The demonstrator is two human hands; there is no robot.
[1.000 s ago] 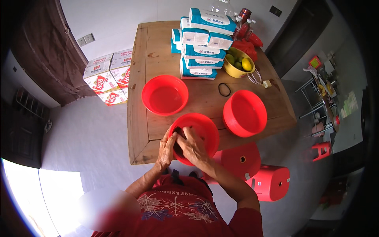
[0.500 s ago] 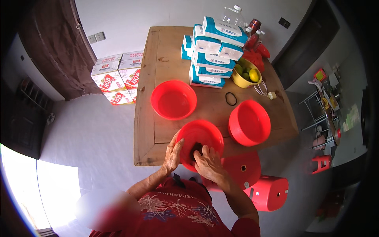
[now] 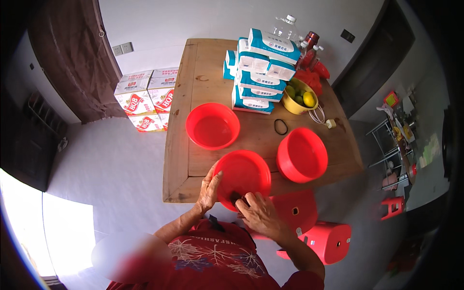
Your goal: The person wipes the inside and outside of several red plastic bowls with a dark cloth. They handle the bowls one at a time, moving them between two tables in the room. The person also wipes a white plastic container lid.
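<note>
A: Table (image 3: pixel 203 72) first: wooden, with 3 red basins. Where's the one in hand?

B: Nearest basin (image 3: pixel 246 171) sits at the near edge. Left hand (image 3: pixel 209 189) cups its left rim, fingers curled; right hand (image 3: pixel 258 212) pinches something dark and small at the near rim, which I can't identify.

A: Advice?

B: Probably brace the rim firmly, so it can't slide off.

A: Changed since earlier?

B: Hands have parted; they were closer together inside the basin.
</note>
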